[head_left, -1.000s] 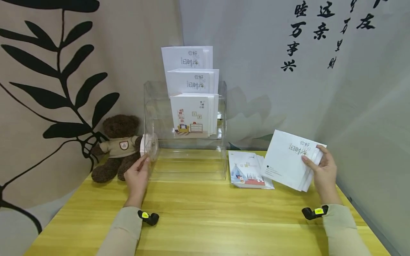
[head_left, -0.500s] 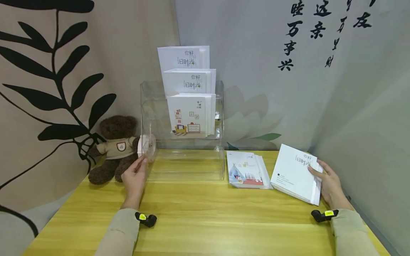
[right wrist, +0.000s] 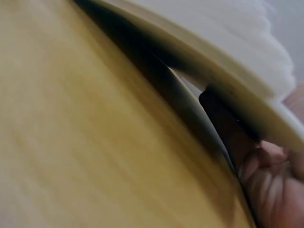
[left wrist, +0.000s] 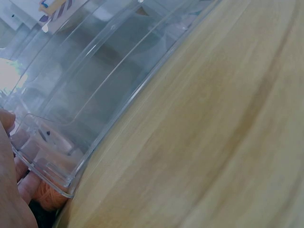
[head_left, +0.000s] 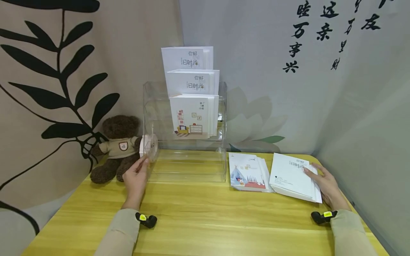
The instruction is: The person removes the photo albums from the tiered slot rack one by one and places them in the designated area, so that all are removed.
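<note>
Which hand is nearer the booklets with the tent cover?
Right. The right hand grips white booklets just right of the tent-cover booklets; the left hand is farther off, to their left, holding the side of the clear rack.

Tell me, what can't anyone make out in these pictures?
Head view: small print on the held booklets, too small to read.
Head view: wall lettering, cut off by the top edge.
Left wrist view: left hand, cut off by the left edge.
Right wrist view: right hand, cut off by the right edge.
</note>
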`<state>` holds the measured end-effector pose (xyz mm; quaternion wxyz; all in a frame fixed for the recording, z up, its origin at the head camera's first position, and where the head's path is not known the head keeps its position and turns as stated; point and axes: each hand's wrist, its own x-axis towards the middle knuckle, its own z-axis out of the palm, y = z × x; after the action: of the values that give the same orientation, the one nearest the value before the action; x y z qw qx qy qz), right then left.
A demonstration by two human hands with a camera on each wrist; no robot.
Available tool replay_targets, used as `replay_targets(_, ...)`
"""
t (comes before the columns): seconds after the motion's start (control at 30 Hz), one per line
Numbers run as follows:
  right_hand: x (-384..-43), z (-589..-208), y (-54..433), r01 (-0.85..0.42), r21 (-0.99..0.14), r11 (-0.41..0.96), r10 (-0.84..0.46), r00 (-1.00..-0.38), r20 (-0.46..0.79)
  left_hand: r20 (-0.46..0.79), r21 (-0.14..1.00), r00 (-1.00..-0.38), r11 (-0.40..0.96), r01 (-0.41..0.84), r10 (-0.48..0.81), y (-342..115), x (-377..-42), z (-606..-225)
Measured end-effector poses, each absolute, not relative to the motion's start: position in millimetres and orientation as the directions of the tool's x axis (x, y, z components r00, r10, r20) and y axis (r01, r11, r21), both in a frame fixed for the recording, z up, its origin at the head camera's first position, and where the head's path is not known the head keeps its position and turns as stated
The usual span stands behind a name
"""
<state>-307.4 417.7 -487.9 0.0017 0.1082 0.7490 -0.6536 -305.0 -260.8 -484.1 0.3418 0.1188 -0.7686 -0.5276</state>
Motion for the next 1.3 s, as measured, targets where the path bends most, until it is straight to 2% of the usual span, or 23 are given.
replay_targets(0.1,-306.3,-489.2,416.8,0.157,-0.983,0.091,0.136,-0.980,-0.144,0.405,0.890,-0.733,0.419,0.179,-0.547,-260.1,-305.5,-484.7)
replay_targets(0.2,-305.7,-491.5,414.6,0.139,-0.983,0.121,0.125,-0.984,-0.124,0.409,0.889,-0.730,0.421,0.183,-0.548,-259.3,-305.4,-485.0)
replay_targets(0.3,-306.7,-494.2,411.8,0.114,-0.955,0.274,0.142,-0.987,-0.077,0.410,0.889,-0.731,0.420,0.184,-0.545,-258.6,-305.2,-485.1)
replay_targets(0.43,-308.8,-496.0,407.9,0.078,-0.850,0.520,0.159,-0.987,0.007,0.403,0.891,-0.738,0.417,0.181,-0.541,-258.2,-305.9,-485.6)
replay_targets(0.53,-310.5,-496.2,404.5,0.065,-0.795,0.604,0.166,-0.985,0.045,0.405,0.889,-0.740,0.421,0.180,-0.538,-258.1,-306.4,-485.8)
replay_targets(1.0,-318.2,-497.2,385.3,-0.022,-0.687,0.727,0.150,-0.970,0.189,0.426,0.881,-0.720,0.433,0.192,-0.547,-259.3,-305.5,-484.8)
replay_targets(1.3,-318.1,-499.3,382.2,-0.033,-0.681,0.731,0.126,-0.975,0.182,0.423,0.882,-0.725,0.429,0.193,-0.543,-260.1,-306.6,-485.2)
